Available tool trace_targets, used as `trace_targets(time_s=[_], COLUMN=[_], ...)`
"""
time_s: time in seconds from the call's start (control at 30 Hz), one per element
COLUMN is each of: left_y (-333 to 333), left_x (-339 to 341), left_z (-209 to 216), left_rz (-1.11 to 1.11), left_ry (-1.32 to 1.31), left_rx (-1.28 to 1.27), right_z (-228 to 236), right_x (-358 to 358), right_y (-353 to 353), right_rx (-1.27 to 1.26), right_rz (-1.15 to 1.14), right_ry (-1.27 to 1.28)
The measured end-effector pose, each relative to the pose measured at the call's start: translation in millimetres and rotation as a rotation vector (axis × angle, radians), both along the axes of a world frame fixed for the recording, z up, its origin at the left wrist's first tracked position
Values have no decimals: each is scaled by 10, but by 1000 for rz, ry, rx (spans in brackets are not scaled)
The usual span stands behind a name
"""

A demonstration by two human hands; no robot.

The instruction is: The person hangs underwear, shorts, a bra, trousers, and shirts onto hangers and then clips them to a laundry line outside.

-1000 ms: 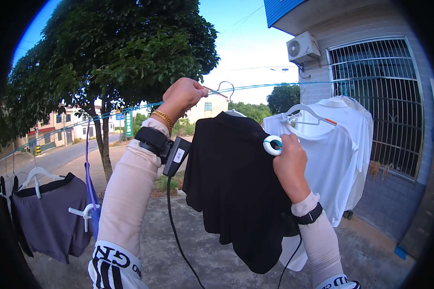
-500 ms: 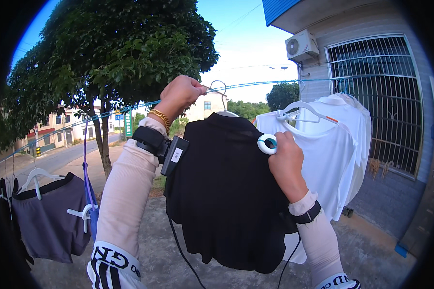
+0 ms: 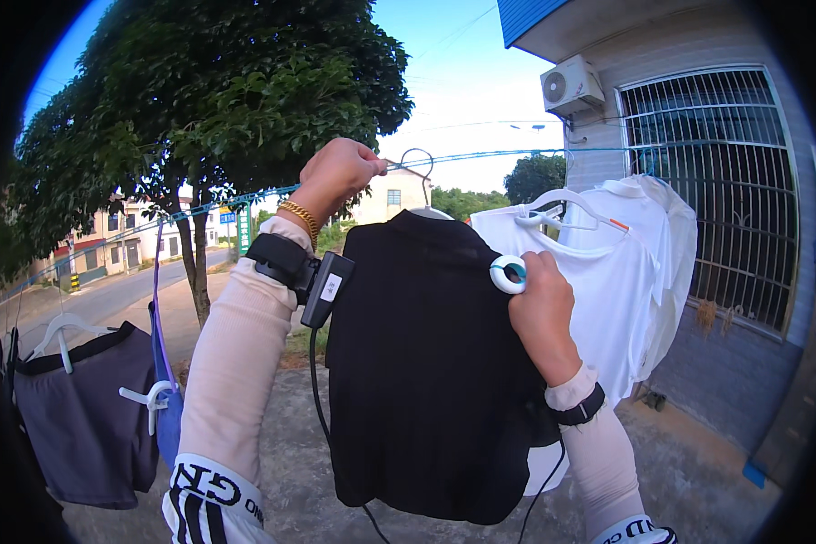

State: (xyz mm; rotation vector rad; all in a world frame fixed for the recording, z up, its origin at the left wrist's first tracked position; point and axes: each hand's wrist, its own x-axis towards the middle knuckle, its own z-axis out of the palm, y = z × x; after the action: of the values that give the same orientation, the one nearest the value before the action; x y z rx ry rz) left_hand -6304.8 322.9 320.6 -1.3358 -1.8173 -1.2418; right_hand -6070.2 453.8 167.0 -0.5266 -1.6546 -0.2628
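Note:
A black shirt (image 3: pixel 435 363) hangs in front of me on a hanger whose metal hook (image 3: pixel 417 161) rises to the blue clothesline (image 3: pixel 499 155). Just left of that hook, my left hand (image 3: pixel 340 172) pinches the line between thumb and fingers. My right hand (image 3: pixel 544 304) is closed on a thick white ring (image 3: pixel 508 274) with teal on its inside, held in front of the shirt's right shoulder. How the fingers grip the ring is partly hidden. White tops (image 3: pixel 598 272) hang on white hangers behind my right hand.
Dark grey shorts (image 3: pixel 86 408) hang at the left, beside a blue-purple strapped garment (image 3: pixel 168 417) and a small white hanger (image 3: pixel 151 399). A barred window (image 3: pixel 712 181) and an air conditioner unit (image 3: pixel 571 86) are on the right wall. A leafy tree (image 3: pixel 227 118) stands behind the line.
The black shirt has swung a little and hangs narrower, its lower left edge shifted right. My right hand and the ring have moved slightly right; my left hand stays at the line.

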Motion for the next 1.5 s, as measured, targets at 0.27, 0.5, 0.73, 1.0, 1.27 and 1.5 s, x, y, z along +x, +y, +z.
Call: trace_targets(time_s=[0.27,0.5,0.73,1.0,1.27,1.5], left_y=[-41,-55,-1,-134,-30,-126], left_x=[142,126,138,443,204,167], left_z=[18,75,10,76,-71,-210], left_rz=[77,119,35,24,24,49], left_ry=[-3,-43,3,-78,-32,-40], left_rx=[-18,-100,-34,-201,-167,-118], right_z=[-35,4,-45,-112,57,1108], right_x=[33,69,80,37,137,-332], right_y=[66,82,83,14,-334,-534], right_rx=[11,16,2,13,-159,-319], right_rz=[-7,20,-4,27,323,335], right_ry=[12,36,12,-79,-516,-618])
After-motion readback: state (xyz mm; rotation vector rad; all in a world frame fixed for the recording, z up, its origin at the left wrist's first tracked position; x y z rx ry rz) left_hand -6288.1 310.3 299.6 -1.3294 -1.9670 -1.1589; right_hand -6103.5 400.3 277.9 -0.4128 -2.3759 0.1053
